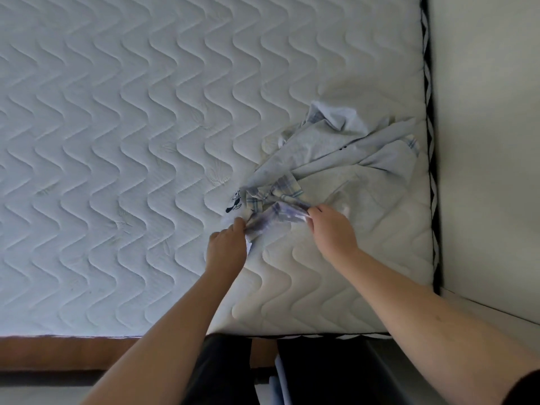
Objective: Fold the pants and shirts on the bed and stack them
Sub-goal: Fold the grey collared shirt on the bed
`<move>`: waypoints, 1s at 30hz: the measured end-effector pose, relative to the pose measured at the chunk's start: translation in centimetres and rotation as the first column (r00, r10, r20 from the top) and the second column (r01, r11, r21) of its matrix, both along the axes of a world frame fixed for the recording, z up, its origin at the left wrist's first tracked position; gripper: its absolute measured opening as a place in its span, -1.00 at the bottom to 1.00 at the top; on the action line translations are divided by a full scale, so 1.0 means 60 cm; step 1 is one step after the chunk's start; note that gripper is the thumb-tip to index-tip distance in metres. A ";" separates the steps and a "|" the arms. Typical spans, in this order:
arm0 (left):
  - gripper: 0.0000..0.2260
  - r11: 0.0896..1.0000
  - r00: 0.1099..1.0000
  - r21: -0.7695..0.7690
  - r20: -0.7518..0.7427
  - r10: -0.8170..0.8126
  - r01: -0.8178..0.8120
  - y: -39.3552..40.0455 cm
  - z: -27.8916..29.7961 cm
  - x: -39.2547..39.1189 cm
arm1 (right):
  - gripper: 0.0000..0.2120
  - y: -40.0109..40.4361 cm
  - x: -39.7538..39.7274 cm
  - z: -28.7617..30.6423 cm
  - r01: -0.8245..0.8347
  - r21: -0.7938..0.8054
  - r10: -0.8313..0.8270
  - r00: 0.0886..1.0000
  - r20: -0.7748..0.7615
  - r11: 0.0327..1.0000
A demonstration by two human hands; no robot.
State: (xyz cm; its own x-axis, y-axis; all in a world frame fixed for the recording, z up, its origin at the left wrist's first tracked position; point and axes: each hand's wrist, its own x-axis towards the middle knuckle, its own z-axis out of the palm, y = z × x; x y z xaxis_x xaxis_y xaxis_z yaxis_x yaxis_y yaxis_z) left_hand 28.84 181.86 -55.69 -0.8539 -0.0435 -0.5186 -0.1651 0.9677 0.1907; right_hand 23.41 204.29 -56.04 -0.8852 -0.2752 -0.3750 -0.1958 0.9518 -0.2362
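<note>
Your left hand [227, 247] and right hand [331, 229] each pinch an end of the plaid hem in their fingers, stretching it taut so the crumpled shirt [336, 153] on the bed [117, 141] spreads for folding.

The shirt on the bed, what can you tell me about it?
The shirt is soft pale grey-blue cloth with plaid trim and a small dark print. It lies crumpled and unfolded on the quilted mattress, near its right edge. The left hand and right hand each pinch its blurred plaid edge, stretching it between them.
</note>
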 end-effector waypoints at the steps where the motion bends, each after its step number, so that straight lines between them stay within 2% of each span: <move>1: -0.85 1.000 1.000 0.005 -0.021 0.004 -0.004 -0.005 0.019 0.003 | -0.78 0.002 0.006 0.019 0.011 -0.023 -0.011 1.000 -0.010 1.000; 9: -0.65 0.997 0.980 0.043 -0.192 -0.059 0.069 -0.042 0.196 -0.013 | -0.87 0.026 0.018 0.199 0.053 -0.137 -0.088 0.962 -0.260 0.989; 13: -0.73 0.997 0.971 0.010 -0.226 -0.079 0.083 -0.066 0.284 -0.023 | -0.85 0.016 0.030 0.294 0.020 -0.161 -0.081 0.919 -0.385 0.987; 15: -0.80 0.993 0.946 0.118 -0.323 0.030 0.008 -0.075 0.325 -0.022 | -0.85 0.008 0.040 0.336 -0.002 -0.156 -0.068 0.895 -0.441 0.988; 18: -0.83 0.950 0.852 0.311 -0.494 0.171 -0.011 -0.092 0.378 -0.005 | -0.88 -0.006 0.055 0.389 0.025 -0.179 -0.110 0.870 -0.481 0.983; 25: -0.86 0.877 0.814 0.473 -0.473 0.339 -0.090 -0.179 0.484 0.013 | -0.93 -0.095 0.083 0.492 0.010 -0.256 -0.172 0.765 -0.621 0.967; 27: -0.84 0.869 0.803 0.493 -0.496 0.331 -0.054 -0.216 0.521 0.017 | -0.94 -0.129 0.087 0.519 0.003 -0.254 -0.173 0.741 -0.649 0.967; 30: -0.76 0.892 0.783 0.442 -0.587 0.206 0.096 -0.271 0.572 0.021 | -0.93 -0.177 0.095 0.562 -0.010 -0.258 -0.173 0.719 -0.673 0.966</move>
State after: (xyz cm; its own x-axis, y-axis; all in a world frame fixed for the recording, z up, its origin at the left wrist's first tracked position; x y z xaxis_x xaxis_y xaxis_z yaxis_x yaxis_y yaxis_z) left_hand 30.09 165.57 -21.37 -0.9915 -0.0062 0.1296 0.0807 0.7526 0.6536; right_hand 29.08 193.64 -22.32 -0.8942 -0.1853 0.4074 -0.3146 0.9076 -0.2778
